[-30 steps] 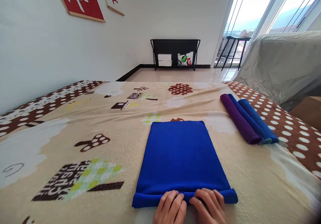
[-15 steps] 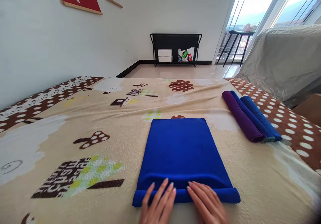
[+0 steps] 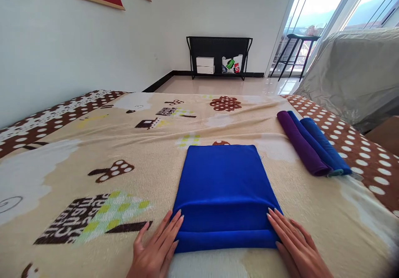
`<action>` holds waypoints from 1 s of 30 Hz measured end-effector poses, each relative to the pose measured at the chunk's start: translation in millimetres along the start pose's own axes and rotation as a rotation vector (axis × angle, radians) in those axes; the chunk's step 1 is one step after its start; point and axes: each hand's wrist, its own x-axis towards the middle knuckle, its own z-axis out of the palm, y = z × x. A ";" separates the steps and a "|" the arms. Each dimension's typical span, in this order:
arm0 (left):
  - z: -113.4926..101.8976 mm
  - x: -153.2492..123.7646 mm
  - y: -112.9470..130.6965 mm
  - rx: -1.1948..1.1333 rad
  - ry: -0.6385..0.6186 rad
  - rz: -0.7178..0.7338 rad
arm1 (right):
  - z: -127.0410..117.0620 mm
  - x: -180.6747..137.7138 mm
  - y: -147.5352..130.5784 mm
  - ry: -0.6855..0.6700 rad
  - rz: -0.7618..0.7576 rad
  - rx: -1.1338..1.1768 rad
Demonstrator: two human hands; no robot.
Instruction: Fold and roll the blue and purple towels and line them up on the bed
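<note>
A blue cloth (image 3: 222,178) lies flat on the bed in front of me, its near edge rolled into a thick band. On the left end of that band rests my left hand (image 3: 157,244), fingers stretched out and thumb apart. My right hand (image 3: 297,242) lies on the right end, its fingers extended over the cloth's side edge. Between the two hands the rolled part shows in full, with a soft crease just beyond it. Neither hand grasps the cloth; the palms are partly cut off by the lower frame edge.
Rolled cloths lie side by side to the right: a purple roll (image 3: 302,145) and two blue rolls (image 3: 326,145). A patterned blanket (image 3: 124,203) covers the bed. Beyond its far edge stand a black rack (image 3: 220,47), a stool (image 3: 296,51) and a covered piece of furniture (image 3: 358,70).
My hands have moved apart, from the middle of the rolled edge out to its two ends. The crease in the cloth sits farther forward. The view has shifted slightly.
</note>
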 end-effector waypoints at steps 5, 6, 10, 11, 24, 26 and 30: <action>-11.6 -11.8 -14.2 -0.084 0.049 -0.048 | -6.6 -10.5 13.9 0.012 0.074 0.099; -14.5 -12.3 -16.0 -0.103 0.049 -0.050 | -7.5 -12.6 16.6 0.020 0.100 0.117; -23.6 -9.5 -18.8 -0.177 0.017 -0.058 | -11.2 -18.3 25.2 0.025 0.157 0.193; -24.7 -8.5 -18.4 -0.193 0.007 -0.078 | -11.8 -19.0 26.9 0.010 0.168 0.204; -3.0 4.8 14.3 -0.098 0.118 -0.323 | 4.2 -10.6 4.0 0.165 0.339 0.016; 2.9 14.3 37.0 -0.070 0.218 -0.324 | 8.9 -0.7 -22.3 0.229 0.309 0.015; 21.5 41.8 89.6 -0.163 0.262 -0.070 | 19.1 36.3 -72.3 0.273 0.043 0.152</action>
